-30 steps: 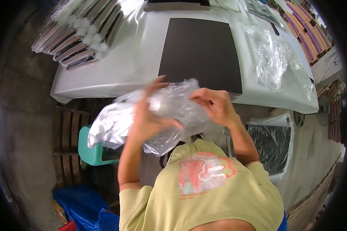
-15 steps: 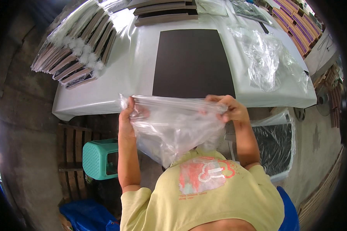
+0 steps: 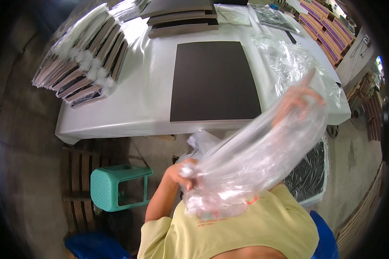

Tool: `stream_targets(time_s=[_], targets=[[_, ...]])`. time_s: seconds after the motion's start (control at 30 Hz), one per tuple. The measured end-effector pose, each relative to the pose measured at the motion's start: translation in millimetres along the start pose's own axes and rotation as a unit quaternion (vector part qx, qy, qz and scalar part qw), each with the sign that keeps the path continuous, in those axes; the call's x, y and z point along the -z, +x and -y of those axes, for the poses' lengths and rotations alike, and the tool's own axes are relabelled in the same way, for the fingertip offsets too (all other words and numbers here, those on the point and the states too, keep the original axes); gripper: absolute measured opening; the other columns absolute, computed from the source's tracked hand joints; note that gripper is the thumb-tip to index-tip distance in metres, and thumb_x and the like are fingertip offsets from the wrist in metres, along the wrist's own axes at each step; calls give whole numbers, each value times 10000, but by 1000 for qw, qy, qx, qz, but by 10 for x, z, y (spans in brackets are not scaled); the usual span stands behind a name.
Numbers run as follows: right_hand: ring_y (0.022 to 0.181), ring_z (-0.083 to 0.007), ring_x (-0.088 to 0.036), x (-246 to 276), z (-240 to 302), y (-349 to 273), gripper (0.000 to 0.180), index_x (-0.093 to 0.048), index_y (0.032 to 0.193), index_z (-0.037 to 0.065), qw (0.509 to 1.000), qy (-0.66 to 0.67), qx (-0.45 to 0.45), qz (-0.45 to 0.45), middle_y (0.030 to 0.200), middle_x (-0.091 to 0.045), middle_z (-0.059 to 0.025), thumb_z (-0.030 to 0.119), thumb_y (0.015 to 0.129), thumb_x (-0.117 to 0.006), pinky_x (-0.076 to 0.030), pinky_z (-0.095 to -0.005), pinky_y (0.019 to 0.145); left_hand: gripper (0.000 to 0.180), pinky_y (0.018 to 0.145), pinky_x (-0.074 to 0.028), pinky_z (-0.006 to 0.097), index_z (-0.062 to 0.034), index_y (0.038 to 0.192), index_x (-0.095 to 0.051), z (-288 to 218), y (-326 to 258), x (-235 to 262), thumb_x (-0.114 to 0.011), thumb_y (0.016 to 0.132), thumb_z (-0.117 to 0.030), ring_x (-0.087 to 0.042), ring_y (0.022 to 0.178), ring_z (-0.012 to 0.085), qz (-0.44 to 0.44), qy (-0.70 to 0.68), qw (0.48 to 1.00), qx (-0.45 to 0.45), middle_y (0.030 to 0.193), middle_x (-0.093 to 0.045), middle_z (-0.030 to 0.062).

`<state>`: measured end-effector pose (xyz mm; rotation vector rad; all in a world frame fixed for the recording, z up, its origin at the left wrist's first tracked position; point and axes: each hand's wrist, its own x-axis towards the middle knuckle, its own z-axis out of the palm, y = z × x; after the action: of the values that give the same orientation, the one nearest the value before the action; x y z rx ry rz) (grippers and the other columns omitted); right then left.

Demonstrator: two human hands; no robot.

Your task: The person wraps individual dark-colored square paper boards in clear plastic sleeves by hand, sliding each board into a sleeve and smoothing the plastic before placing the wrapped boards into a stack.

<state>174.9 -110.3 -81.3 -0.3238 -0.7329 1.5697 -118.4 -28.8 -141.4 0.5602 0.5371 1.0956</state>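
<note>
A large clear plastic bag (image 3: 255,159) stretches slantwise in front of my chest, from lower left to upper right. My left hand (image 3: 182,174) is closed on its gathered edge near my shirt. Somewhat blurred, my right hand (image 3: 297,102) reaches out at the bag's far end with its fingers spread; the film lies over it and it seems to be inside the bag. The bag hides most of my right forearm. A flat dark board (image 3: 214,82) lies on the white-covered table (image 3: 134,108), just beyond the bag.
Film-wrapped panels (image 3: 84,64) are stacked at the table's left, and dark boards (image 3: 181,19) at the back. Loose clear film (image 3: 285,60) lies on the right. A green stool (image 3: 104,190) stands below left; a wrapped dark panel (image 3: 309,172) leans low on the right.
My right hand has swung outward to the upper right, its fingers now spread under the film. My left hand has come down toward my chest, and the bag is stretched out lengthwise.
</note>
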Motion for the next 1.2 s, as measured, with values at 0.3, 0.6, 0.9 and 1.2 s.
stream_targets(time_s=[0.3,0.6,0.9,1.2], targets=[[697,-188,-560,-104,-324,-363,411,-569,950,-16,974,-196,-108,-33,822,-587,-126,221,648,-716,-445,-291,646,352,663,-505,369,7,1007,-516,-373,-137,556,-472,820,-288,-583,776,265,-86,27,993,-71,914,-573,145],[688,-183,-559,-174,-345,-291,410,-562,969,-17,972,-207,-81,-72,817,-585,-113,189,648,-710,-449,-285,644,402,707,-493,384,16,1049,-493,-125,-207,388,-463,825,-316,-573,822,273,-62,102,993,0,945,-566,152],[678,-178,-558,-80,-299,-327,411,-554,989,-18,969,-216,-51,-109,813,-582,-100,157,649,-704,-453,-278,643,453,750,-482,398,25,1092,-470,-267,372,200,-454,830,-344,-563,868,281,-45,138,989,-16,976,-560,158],[669,-173,-557,39,-337,-524,416,-547,1008,-19,981,-161,-96,-54,808,-579,-87,125,649,-698,-456,-272,641,504,794,-471,413,33,1134,-448,-322,32,281,-445,835,-372,-554,915,290,-123,352,928,24,1006,-553,164]])
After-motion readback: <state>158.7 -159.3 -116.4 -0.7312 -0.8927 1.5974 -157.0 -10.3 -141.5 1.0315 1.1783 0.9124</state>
